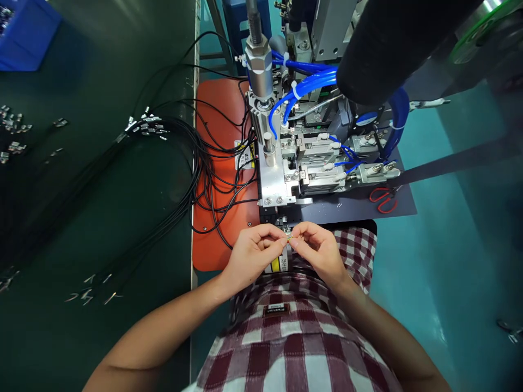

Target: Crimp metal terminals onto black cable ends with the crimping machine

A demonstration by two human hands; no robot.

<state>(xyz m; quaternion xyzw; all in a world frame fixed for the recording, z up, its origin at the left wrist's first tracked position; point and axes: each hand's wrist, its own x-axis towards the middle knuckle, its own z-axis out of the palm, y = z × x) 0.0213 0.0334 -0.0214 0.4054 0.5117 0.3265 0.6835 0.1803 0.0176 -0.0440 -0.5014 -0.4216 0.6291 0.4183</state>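
My left hand and my right hand meet at the front of a metal machine, fingertips nearly touching. Both are closed in a pinch on thin yellow-green wires, most of which the fingers hide. Just beyond the fingertips are small metal parts of the machine. A bundle of black cables loops from the dark green table across an orange board to the machine's left side. Silvery connectors cap one group of cable ends, and stripped wire ends show on another.
A blue bin stands at the table's far left, with loose metal connectors below it. Blue air hoses and a thick black tube overhang the machine. Red-handled scissors lie on the grey plate at right.
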